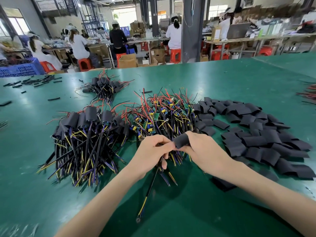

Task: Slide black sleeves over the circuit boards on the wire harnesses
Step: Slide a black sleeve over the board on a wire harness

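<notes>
My left hand (152,151) grips one wire harness (150,187) whose black cable hangs down toward me, ending in yellow and purple leads. My right hand (201,149) pinches a black sleeve (182,140) right at my left fingertips; the board of the held harness is hidden by fingers and sleeve. Behind my hands lies a pile of bare harnesses (164,115) with green circuit boards. To the left is a pile of sleeved harnesses (89,134). Loose black sleeves (253,132) are heaped on the right.
The green table (222,79) stretches far back. A second small sleeved bundle (104,87) lies further away, with scattered black tubing pieces (34,82) at the far left. A blue crate (22,68) stands beyond the edge. Seated workers fill the background.
</notes>
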